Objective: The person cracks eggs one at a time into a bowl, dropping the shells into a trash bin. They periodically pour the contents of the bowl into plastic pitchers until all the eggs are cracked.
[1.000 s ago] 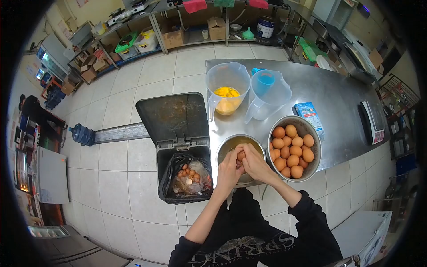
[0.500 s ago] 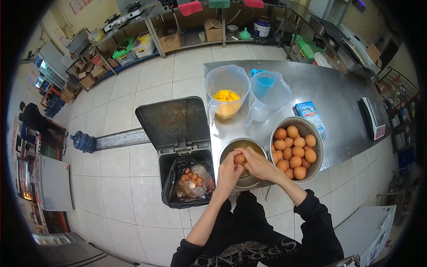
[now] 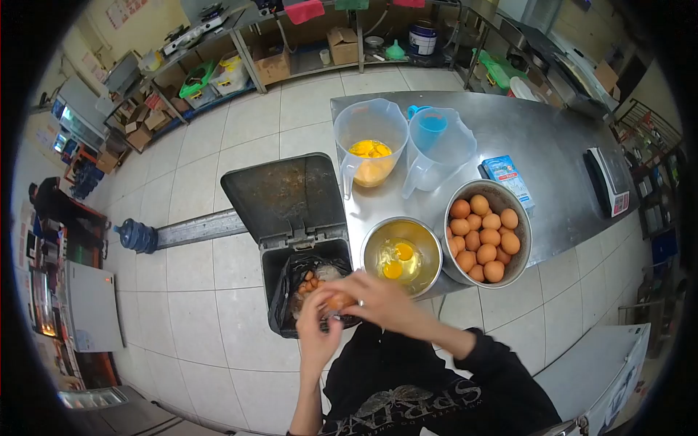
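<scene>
My left hand [image 3: 315, 336] and my right hand [image 3: 378, 304] are together over the trash bin's black bag [image 3: 281, 314]. Between their curled fingers is a brown eggshell [image 3: 337, 301], partly covered and a little blurred. To the right of the bin, a steel bowl [image 3: 438, 241] sits at the table edge with two egg yolks [image 3: 398, 261] in clear egg white. Beside it, a larger metal pot [image 3: 527, 240] holds several whole brown eggs [image 3: 488, 237]. More broken shells [image 3: 308, 282] lie in the bag.
Behind the bowl stand a clear pitcher [image 3: 373, 122] with yolks and another pitcher [image 3: 452, 156] beside a blue cup [image 3: 429, 129]. A blue carton [image 3: 509, 179] and a scale [image 3: 609, 182] share the steel table [image 3: 556, 167]. The bin lid [image 3: 283, 195] is raised. A person [image 3: 57, 202] stands far left.
Both hands have moved left from over the bowl to over the bin, carrying the eggshell. The bowl's two yolks are now uncovered.
</scene>
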The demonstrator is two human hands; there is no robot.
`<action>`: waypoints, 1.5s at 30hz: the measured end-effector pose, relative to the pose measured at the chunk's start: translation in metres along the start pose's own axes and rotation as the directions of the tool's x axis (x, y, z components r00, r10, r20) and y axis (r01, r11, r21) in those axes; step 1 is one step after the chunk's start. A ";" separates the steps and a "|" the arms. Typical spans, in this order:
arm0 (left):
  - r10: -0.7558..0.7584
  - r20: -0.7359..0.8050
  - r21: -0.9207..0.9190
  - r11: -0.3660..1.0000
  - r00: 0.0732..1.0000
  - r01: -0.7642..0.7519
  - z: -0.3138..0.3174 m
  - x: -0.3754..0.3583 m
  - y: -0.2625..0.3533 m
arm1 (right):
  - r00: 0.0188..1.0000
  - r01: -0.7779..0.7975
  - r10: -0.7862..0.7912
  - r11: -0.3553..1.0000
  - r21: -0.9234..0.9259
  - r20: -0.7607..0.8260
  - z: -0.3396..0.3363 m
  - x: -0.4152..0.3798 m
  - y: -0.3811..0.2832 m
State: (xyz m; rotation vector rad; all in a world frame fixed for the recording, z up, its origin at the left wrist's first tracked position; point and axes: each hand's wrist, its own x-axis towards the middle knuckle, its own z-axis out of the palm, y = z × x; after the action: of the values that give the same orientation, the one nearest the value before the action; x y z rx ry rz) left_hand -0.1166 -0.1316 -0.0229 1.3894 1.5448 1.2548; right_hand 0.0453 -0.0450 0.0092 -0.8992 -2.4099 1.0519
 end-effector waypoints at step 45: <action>0.004 -0.459 -0.043 0.999 0.888 -0.027 0.096 0.103 0.023 | 0.969 0.031 -0.092 0.966 -0.259 -0.228 -0.121 -0.037 0.137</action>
State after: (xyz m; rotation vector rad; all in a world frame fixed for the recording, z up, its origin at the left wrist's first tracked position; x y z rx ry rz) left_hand -0.0386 -0.0127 -0.0177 1.1218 1.7979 1.7102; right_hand 0.1941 0.0642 -0.0167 -0.9640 -2.3820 0.5818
